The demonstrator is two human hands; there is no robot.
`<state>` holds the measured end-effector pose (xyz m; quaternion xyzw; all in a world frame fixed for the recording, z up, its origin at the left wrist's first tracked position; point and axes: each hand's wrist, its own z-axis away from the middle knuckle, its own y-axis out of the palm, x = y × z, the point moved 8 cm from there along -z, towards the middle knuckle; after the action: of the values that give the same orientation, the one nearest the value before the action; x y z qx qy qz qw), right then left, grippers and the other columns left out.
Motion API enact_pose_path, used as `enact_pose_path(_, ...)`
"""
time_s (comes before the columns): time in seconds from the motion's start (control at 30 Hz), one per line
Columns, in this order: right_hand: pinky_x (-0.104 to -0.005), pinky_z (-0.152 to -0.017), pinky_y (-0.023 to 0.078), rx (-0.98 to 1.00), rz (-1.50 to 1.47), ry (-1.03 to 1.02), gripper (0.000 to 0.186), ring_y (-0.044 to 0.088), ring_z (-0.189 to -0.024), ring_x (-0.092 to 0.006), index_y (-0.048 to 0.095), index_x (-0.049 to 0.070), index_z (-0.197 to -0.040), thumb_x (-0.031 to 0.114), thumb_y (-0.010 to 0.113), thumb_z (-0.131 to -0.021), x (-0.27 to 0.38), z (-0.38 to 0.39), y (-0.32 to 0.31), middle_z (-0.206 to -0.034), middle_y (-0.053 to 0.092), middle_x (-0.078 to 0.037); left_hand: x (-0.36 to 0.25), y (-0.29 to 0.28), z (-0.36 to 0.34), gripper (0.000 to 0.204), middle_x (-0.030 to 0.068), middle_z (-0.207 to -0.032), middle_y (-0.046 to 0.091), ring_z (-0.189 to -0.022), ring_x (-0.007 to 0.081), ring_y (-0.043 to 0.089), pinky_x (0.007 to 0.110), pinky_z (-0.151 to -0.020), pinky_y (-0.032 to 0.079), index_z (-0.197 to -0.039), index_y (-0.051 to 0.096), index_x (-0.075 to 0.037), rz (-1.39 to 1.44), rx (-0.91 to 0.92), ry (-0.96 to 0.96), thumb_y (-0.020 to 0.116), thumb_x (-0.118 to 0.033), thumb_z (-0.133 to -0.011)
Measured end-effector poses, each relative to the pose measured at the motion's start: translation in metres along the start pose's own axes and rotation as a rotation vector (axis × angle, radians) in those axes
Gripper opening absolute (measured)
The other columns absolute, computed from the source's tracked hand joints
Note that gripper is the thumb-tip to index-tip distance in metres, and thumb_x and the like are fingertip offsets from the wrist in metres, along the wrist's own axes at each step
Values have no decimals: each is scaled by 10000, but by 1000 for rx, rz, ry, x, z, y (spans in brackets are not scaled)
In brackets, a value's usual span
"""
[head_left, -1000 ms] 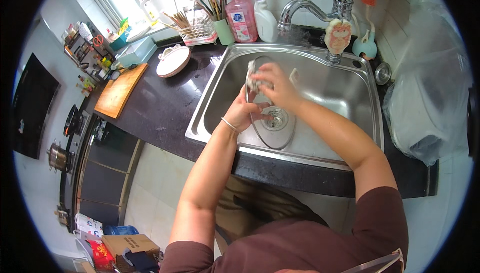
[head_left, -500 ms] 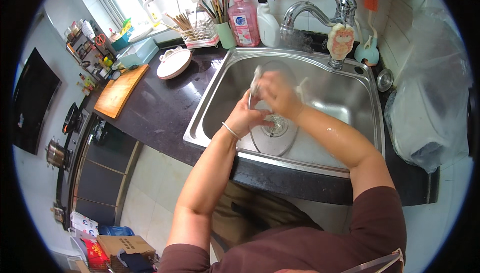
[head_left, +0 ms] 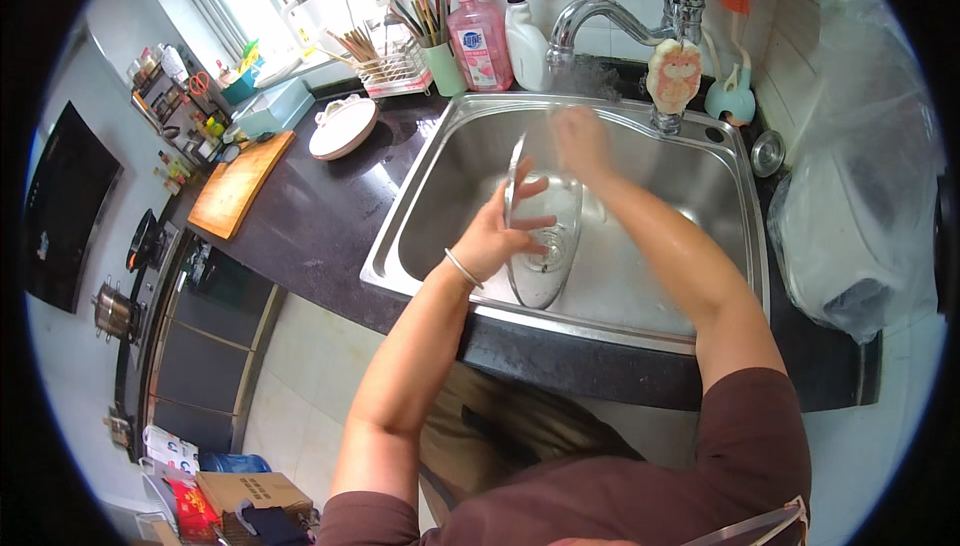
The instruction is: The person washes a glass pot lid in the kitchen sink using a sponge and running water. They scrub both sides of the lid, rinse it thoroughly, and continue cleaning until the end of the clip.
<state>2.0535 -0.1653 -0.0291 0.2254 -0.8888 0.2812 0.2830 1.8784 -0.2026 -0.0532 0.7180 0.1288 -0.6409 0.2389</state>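
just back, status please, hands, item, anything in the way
Left hand holding clear round glass lid over silver metal sink. Right hand blurred, hold unclear. Curved chrome faucet beyond, seemingly not blocking.

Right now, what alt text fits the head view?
A person's left hand holds what looks like a clear, rimmed lid, tilted steeply over a steel sink. The right hand, blurred, shows to its right below the faucet; whether it holds anything is unclear. Behind the sink, a pink pump bottle and white spray bottle stand on the dark countertop.

Dark brown short-sleeved top [head_left: 640,491], bare left hand [head_left: 492,236], slim pale bangle [head_left: 462,268], olive-brown bottoms [head_left: 455,436], glasses [head_left: 797,518]
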Motion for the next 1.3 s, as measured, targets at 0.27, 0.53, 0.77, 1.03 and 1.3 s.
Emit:
enact_pose_path(0.27, -442, -1055, 214, 46, -325, -215, 292, 494, -1108, -317, 548, 47, -1141, 152, 511, -871, 98, 75, 32, -1170, 520, -158, 12, -32, 6, 878, 119, -1341, 340, -1100, 308, 518, 420, -805, 536, -1397, 184, -134, 107, -168, -22, 499, 155, -631)
enact_pose_path(0.53, -447, -762, 446, 170, -425, 764, 361, 594, -817, -355, 585, 5, -940, 299, 376, -936, -87, -8, 70, -857, 605, -209, 10, 1, -10, 999, 122, -1433, 248, -1169, 317, 468, 349, -780, 519, -1451, 81, -225, -183, 21, 39, 536, 155, -648)
enact_pose_path(0.77, -374, -1099, 158, 302, -362, -141, 516, 168, -1346, -369, 228, -1, -1397, 119, 394, -923, 117, 88, 56, -1424, 187, -271, 40, -69, -1, 931, 136, -1412, 255, -1155, 337, 478, 378, -804, 514, -1443, 115, -175, -67, -119, 101, 517, 140, -664)
enact_pose_path(1.03, -365, -967, 366, 190, -333, -62, 266, 514, -1091, -308, 586, -18, -1049, 147, 461, -883, 53, 6, 57, -1081, 579, -173, 10, -22, 5, 894, 127, -1367, 311, -1121, 325, 505, 409, -756, 548, -1431, 142, -159, 138, -106, 31, 483, 122, -654)
enact_pose_path(1.3, -429, -909, 383, 165, 130, -645, 221, 528, -951, -304, 590, 58, -850, 200, 425, -885, 81, 18, 39, -917, 569, -137, 11, -15, 0, 828, 100, -1380, 328, -1117, 293, 513, 346, -768, 527, -1415, 192, -132, 13, -26, 33, 471, 128, -681)
